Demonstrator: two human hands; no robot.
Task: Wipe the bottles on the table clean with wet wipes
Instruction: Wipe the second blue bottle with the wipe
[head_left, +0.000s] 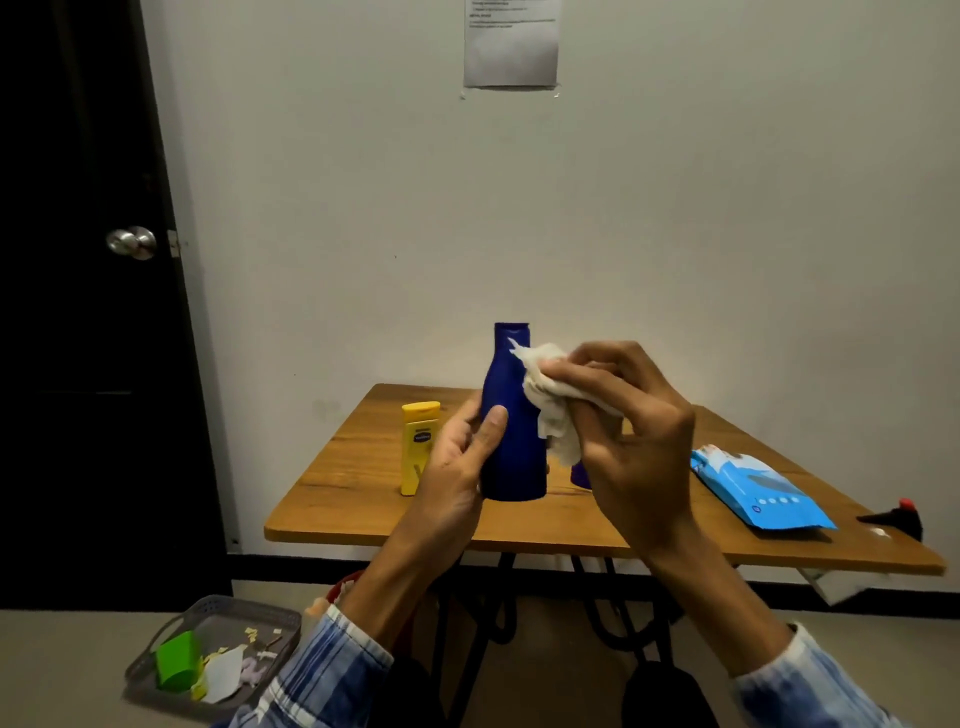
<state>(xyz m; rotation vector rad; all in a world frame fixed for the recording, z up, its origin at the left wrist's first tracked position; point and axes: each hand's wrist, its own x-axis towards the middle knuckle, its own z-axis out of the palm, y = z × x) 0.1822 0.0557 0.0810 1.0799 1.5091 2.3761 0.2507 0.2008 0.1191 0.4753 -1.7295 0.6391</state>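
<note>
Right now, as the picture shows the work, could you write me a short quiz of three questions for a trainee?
1. True or false: the left hand pinches the wet wipe.
2. What colour is the bottle that the left hand holds? A yellow; B blue; C green.
3. Fill in: the pack of wipes lies on the table, on the ___ side of the held bottle.

Key: 1 false, the right hand pinches it against the blue bottle; 2 B; 3 right.
</note>
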